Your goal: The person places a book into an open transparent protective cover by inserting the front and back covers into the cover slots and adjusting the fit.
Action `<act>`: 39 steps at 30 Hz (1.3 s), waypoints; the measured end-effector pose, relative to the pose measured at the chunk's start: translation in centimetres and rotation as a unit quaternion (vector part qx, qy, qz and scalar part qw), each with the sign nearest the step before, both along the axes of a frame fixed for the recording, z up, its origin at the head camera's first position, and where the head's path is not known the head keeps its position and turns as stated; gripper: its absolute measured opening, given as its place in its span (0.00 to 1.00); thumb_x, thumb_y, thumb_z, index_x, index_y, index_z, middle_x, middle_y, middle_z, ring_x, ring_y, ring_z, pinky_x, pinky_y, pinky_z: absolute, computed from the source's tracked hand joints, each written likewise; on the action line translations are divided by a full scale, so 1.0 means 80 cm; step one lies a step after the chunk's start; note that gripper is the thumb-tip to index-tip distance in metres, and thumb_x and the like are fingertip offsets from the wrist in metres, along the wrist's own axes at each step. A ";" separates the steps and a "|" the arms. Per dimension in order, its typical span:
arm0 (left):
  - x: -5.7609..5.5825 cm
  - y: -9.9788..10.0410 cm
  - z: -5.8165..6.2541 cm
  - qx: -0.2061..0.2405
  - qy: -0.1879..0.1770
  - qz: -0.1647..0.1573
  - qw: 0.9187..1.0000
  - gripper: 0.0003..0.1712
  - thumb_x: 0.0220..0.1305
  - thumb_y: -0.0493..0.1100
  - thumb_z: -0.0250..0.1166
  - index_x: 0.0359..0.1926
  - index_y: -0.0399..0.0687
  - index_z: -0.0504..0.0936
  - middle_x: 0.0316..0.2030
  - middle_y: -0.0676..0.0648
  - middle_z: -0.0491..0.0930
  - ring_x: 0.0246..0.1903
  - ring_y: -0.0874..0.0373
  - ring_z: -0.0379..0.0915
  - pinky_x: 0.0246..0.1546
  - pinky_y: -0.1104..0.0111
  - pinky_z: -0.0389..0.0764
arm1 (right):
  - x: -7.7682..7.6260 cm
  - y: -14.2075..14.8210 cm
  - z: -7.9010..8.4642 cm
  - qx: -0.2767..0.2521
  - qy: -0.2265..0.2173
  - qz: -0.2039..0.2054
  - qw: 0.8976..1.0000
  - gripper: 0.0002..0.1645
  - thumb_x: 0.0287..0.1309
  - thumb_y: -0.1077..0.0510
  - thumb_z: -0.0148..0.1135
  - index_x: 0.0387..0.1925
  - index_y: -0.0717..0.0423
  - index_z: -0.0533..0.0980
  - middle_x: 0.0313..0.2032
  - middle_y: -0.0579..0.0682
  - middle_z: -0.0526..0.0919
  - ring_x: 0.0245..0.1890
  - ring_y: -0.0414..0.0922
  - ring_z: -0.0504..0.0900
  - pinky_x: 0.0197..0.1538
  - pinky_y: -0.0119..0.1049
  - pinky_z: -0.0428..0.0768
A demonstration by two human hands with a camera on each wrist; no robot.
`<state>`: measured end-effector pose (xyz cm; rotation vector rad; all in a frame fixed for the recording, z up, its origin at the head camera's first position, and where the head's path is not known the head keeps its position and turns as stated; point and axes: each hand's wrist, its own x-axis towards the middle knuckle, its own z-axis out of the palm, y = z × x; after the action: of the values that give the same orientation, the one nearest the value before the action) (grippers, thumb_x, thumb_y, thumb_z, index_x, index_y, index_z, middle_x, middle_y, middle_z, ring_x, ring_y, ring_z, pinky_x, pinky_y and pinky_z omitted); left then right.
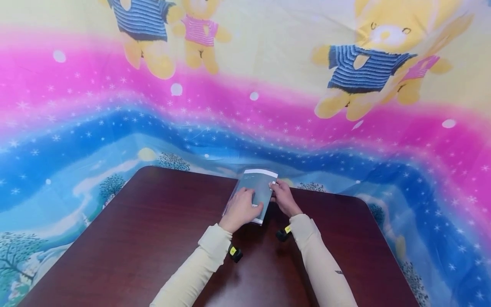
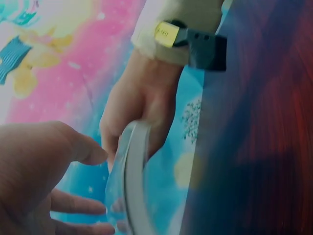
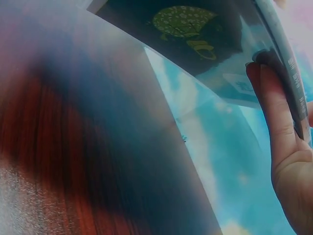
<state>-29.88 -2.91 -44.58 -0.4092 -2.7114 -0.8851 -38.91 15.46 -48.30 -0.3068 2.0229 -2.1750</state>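
A thin book [image 1: 262, 183] in a clear plastic cover is held tilted above the far part of the table. My right hand [image 1: 285, 198] grips it by the right edge, thumb on the grey-green face and fingers behind, as the right wrist view shows. The dark other side of the book [image 3: 215, 63] carries a green patterned picture. Over the face lies my left hand [image 1: 239, 209], fingers spread and thumb apart. In the left wrist view the book [image 2: 134, 181] appears edge-on and blurred, with the left hand [image 2: 44, 161] beside it, its thumb and fingers loosely extended.
Below the hands is a dark red-brown wooden table [image 1: 153, 230] with rounded far corners. A cloth [image 1: 268, 115] printed with bears and snowflakes hangs behind and around it. Each wrist wears a small black camera [image 1: 283, 233] with a yellow label.
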 end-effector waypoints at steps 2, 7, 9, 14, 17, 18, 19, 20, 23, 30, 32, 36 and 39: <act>0.002 0.009 0.001 -0.005 0.011 0.011 1.000 0.26 0.61 0.53 0.69 0.49 0.34 0.84 0.42 0.37 0.82 0.41 0.43 0.80 0.40 0.52 0.84 | 0.000 0.001 0.002 0.001 0.003 0.002 1.000 0.23 0.78 0.61 0.44 0.67 0.70 0.65 0.38 0.49 0.85 0.33 0.43 0.88 0.34 0.36 0.86; 0.008 0.029 0.003 -0.021 0.020 0.039 0.999 0.27 0.57 0.54 0.71 0.44 0.33 0.83 0.41 0.36 0.80 0.40 0.42 0.79 0.35 0.50 0.85 | 0.000 0.004 0.006 0.000 0.010 -0.002 1.000 0.24 0.78 0.60 0.45 0.68 0.68 0.64 0.39 0.50 0.85 0.34 0.43 0.88 0.35 0.36 0.87; 0.010 0.037 0.004 -0.036 0.022 0.055 0.998 0.27 0.57 0.55 0.71 0.43 0.33 0.82 0.40 0.36 0.80 0.39 0.42 0.80 0.34 0.50 0.85 | 0.000 0.005 0.006 0.001 0.012 0.000 1.000 0.25 0.78 0.59 0.45 0.69 0.68 0.64 0.39 0.50 0.86 0.34 0.42 0.88 0.35 0.36 0.87; 0.014 0.057 0.006 -0.102 0.044 0.107 0.988 0.32 0.58 0.56 0.70 0.48 0.30 0.79 0.38 0.35 0.82 0.36 0.42 0.82 0.33 0.53 0.86 | -0.001 0.005 0.008 -0.009 0.014 0.006 1.000 0.25 0.79 0.58 0.45 0.69 0.68 0.63 0.41 0.50 0.86 0.35 0.42 0.89 0.36 0.37 0.87; 0.015 0.068 0.006 -0.140 0.071 0.146 0.977 0.37 0.56 0.57 0.72 0.51 0.27 0.78 0.38 0.34 0.83 0.34 0.43 0.82 0.31 0.56 0.86 | -0.002 0.005 0.008 -0.015 0.015 0.007 1.000 0.25 0.79 0.58 0.46 0.69 0.68 0.63 0.46 0.57 0.85 0.37 0.43 0.89 0.37 0.38 0.88; 0.016 0.072 0.006 -0.154 0.082 0.158 0.972 0.38 0.54 0.56 0.73 0.52 0.27 0.78 0.38 0.34 0.83 0.34 0.44 0.82 0.30 0.58 0.86 | -0.002 0.004 0.008 -0.017 0.016 0.006 1.000 0.25 0.79 0.58 0.46 0.69 0.68 0.63 0.48 0.59 0.84 0.37 0.43 0.89 0.37 0.38 0.88; 0.016 0.075 0.005 -0.165 0.094 0.170 0.967 0.38 0.53 0.56 0.75 0.52 0.27 0.78 0.38 0.33 0.83 0.33 0.44 0.81 0.29 0.59 0.86 | -0.002 0.003 0.008 -0.017 0.017 0.005 1.000 0.26 0.79 0.58 0.46 0.69 0.69 0.63 0.48 0.60 0.84 0.37 0.43 0.89 0.37 0.38 0.88; 0.017 0.078 0.005 -0.179 0.106 0.182 0.961 0.39 0.51 0.55 0.76 0.52 0.27 0.78 0.39 0.33 0.83 0.33 0.45 0.81 0.27 0.61 0.86 | -0.002 0.002 0.008 -0.016 0.019 0.004 1.000 0.26 0.79 0.57 0.47 0.69 0.69 0.63 0.49 0.61 0.83 0.37 0.43 0.89 0.37 0.38 0.88; 0.017 0.087 0.002 -0.213 0.136 0.213 0.944 0.38 0.46 0.52 0.78 0.50 0.28 0.80 0.40 0.32 0.84 0.31 0.46 0.82 0.24 0.64 0.84 | -0.002 -0.001 0.009 -0.018 0.019 0.000 1.000 0.25 0.78 0.58 0.47 0.68 0.69 0.63 0.46 0.57 0.84 0.36 0.43 0.88 0.35 0.36 0.87; 0.016 0.104 0.001 -0.262 0.146 0.244 0.922 0.20 0.66 0.43 0.65 0.50 0.31 0.85 0.47 0.31 0.85 0.38 0.42 0.86 0.30 0.61 0.88 | -0.003 -0.007 0.012 -0.038 0.014 0.009 0.999 0.25 0.77 0.60 0.48 0.68 0.70 0.60 0.35 0.47 0.84 0.28 0.38 0.85 0.33 0.30 0.84; 0.016 0.106 0.001 -0.277 0.140 0.246 0.918 0.19 0.69 0.43 0.62 0.52 0.31 0.85 0.48 0.31 0.85 0.40 0.42 0.87 0.32 0.60 0.88 | -0.002 -0.008 0.013 -0.041 0.017 0.011 0.999 0.24 0.77 0.60 0.48 0.67 0.69 0.60 0.28 0.43 0.80 0.23 0.34 0.78 0.29 0.27 0.79; 0.018 0.108 0.001 -0.292 0.140 0.257 0.911 0.20 0.72 0.44 0.59 0.55 0.32 0.83 0.50 0.31 0.85 0.43 0.43 0.87 0.37 0.59 0.88 | -0.002 -0.010 0.016 -0.047 0.018 0.015 0.999 0.21 0.77 0.59 0.50 0.62 0.66 0.61 0.19 0.41 0.67 0.16 0.33 0.62 0.22 0.26 0.68; 0.018 0.110 0.000 -0.296 0.149 0.264 0.906 0.20 0.72 0.44 0.58 0.54 0.32 0.83 0.50 0.31 0.85 0.43 0.44 0.87 0.38 0.60 0.88 | -0.001 -0.010 0.017 -0.045 0.018 0.018 0.999 0.24 0.78 0.57 0.50 0.65 0.68 0.58 0.19 0.40 0.64 0.17 0.33 0.60 0.22 0.26 0.67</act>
<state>-28.47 5.86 -44.62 0.0937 -2.5353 0.1479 -38.99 14.69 -46.94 -0.3933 1.9259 -2.2587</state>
